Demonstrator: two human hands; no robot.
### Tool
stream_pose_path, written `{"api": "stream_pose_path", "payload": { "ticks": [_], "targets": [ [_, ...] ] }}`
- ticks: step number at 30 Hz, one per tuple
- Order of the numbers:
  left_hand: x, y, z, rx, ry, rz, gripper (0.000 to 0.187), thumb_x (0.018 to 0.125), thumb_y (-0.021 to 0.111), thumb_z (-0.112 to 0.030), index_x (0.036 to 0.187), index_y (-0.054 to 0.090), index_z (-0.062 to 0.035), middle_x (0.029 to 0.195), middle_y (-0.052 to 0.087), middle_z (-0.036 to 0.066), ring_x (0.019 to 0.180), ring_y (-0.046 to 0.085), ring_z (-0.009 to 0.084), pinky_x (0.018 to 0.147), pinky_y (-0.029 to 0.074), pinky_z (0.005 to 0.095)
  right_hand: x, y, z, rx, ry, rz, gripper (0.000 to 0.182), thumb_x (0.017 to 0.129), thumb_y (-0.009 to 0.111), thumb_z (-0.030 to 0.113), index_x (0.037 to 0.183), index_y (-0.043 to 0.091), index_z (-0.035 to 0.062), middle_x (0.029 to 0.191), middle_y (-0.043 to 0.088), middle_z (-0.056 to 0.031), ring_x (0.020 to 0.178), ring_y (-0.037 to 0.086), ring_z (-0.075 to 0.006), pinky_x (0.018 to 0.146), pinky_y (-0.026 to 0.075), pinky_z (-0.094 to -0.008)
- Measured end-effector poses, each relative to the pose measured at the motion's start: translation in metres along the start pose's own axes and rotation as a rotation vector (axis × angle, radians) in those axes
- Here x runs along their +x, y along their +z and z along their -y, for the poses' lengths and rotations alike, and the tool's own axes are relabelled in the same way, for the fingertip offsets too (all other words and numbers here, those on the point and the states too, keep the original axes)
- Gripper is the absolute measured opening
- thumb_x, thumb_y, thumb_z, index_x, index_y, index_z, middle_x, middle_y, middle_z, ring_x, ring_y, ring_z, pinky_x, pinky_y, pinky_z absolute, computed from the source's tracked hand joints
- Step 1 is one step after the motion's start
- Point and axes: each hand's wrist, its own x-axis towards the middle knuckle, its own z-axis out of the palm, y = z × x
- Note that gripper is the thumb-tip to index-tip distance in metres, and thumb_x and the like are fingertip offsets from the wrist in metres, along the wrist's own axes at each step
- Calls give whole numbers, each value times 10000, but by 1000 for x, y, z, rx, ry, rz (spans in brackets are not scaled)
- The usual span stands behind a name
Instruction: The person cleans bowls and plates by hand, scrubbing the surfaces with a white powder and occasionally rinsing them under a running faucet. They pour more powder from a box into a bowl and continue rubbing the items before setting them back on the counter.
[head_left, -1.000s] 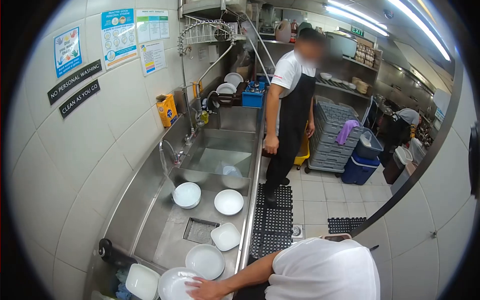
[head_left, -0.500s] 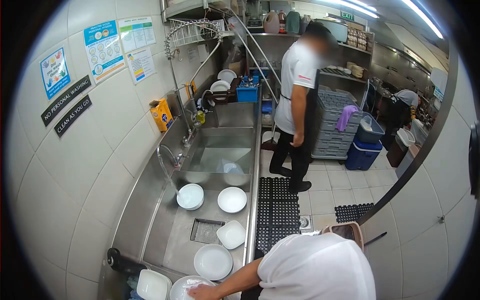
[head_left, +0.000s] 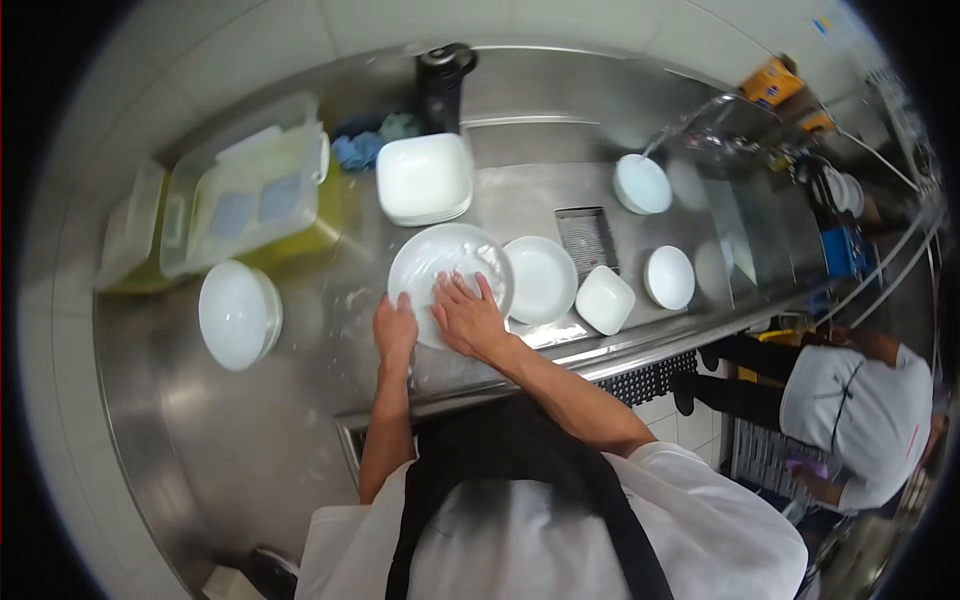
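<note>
A soapy round white plate (head_left: 425, 262) lies on the steel counter in front of me. My left hand (head_left: 396, 326) grips its near left rim, thumb up. My right hand (head_left: 468, 312) rests flat on the plate's inner face with its fingers spread. Directly right of it is another round plate (head_left: 543, 282). Behind the soapy plate stands a stack of square white bowls (head_left: 425, 178). A stack of round white bowls (head_left: 234, 315) sits to the left.
Tubs (head_left: 250, 200), a blue cloth (head_left: 358, 151) and a black bottle (head_left: 440, 90) stand at the back. Rightward are a square bowl (head_left: 605, 300), round bowls (head_left: 670, 278) (head_left: 642, 184), a drain grate (head_left: 588, 240) and a sink. A co-worker (head_left: 850, 410) stands at lower right.
The view has swung down and left onto the counter. Both of my hands and the tubs now show. The co-worker appears bent, with a hand near the purple cloth.
</note>
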Motion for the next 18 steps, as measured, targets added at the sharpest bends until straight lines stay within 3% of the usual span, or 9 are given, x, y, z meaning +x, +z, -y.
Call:
{"api": "stream_pose_path", "payload": {
  "ticks": [2, 7, 10, 11, 12, 14, 16, 17, 18],
  "targets": [
    [0, -5, -7, 15, -32, -2, 362, 982, 563, -274, 1171, 652, 21, 1123, 687, 290, 1079, 638, 478, 939, 488, 502, -19, -9, 7, 2, -94, 178, 386, 1029, 455, 298, 1281, 623, 58, 1430, 576, -106, 1275, 583, -246, 1166, 266, -537],
    [-7, -11, -9, -18, -33, 13, 371, 980, 560, -273, 1199, 639, 15, 1107, 688, 291, 1069, 638, 481, 933, 485, 523, -9, -21, -23, -118, -59, 60, 405, 1023, 459, 273, 1268, 628, -2, 1268, 659, -146, 1181, 627, -263, 1149, 314, -503],
    [-6, -11, -9, 49, -16, 19, 370, 980, 559, -282, 1185, 643, 14, 1099, 689, 292, 1059, 639, 485, 924, 486, 530, 25, 0, -5, -28, -75, 19, 401, 1024, 453, 259, 1261, 628, -13, 1298, 644, -169, 1196, 617, -275, 1142, 322, -511],
    [-8, -11, -11, 60, -21, 4, 367, 981, 555, -282, 1180, 644, 14, 1094, 690, 293, 1057, 638, 486, 920, 487, 531, 17, -3, 4, 55, -118, 216, 411, 1019, 456, 255, 1268, 614, -32, 1302, 640, -176, 1219, 603, -277, 1139, 325, -520],
    [-8, -12, -12, 72, -21, -9, 364, 983, 552, -282, 1175, 645, 14, 1088, 690, 294, 1055, 638, 487, 917, 488, 533, -1, 2, 14, 101, -174, 117, 427, 1016, 451, 260, 1276, 601, -44, 1254, 666, -162, 1221, 603, -258, 1137, 327, -526],
    [-6, -13, -15, 42, 0, -9, 367, 983, 550, -284, 1175, 645, 14, 1087, 690, 296, 1055, 636, 490, 915, 489, 535, -37, -15, 12, 109, -186, 136, 445, 1014, 448, 274, 1298, 593, -37, 1211, 687, -145, 1203, 614, -246, 1138, 325, -523],
    [-10, -12, -12, 14, -6, 2, 370, 983, 549, -286, 1175, 645, 15, 1086, 689, 298, 1055, 634, 493, 912, 489, 536, -37, -25, -18, -21, -144, 283, 444, 1018, 441, 293, 1296, 598, -16, 1256, 674, -140, 1209, 614, -233, 1139, 324, -521],
    [-9, -12, -13, 20, -13, 2, 373, 983, 550, -289, 1177, 645, 15, 1089, 688, 298, 1058, 635, 491, 914, 489, 536, -21, -31, -24, -19, -54, 270, 438, 1019, 440, 287, 1288, 591, -23, 1250, 675, -144, 1193, 621, -242, 1133, 331, -521],
    [-9, -12, -12, 27, -14, 3, 376, 983, 552, -292, 1179, 644, 16, 1092, 687, 299, 1060, 636, 489, 916, 489, 536, -8, -24, -30, -62, -102, 46, 421, 1015, 445, 276, 1253, 606, -32, 1230, 680, -153, 1159, 630, -266, 1124, 342, -521]
  ]
}}
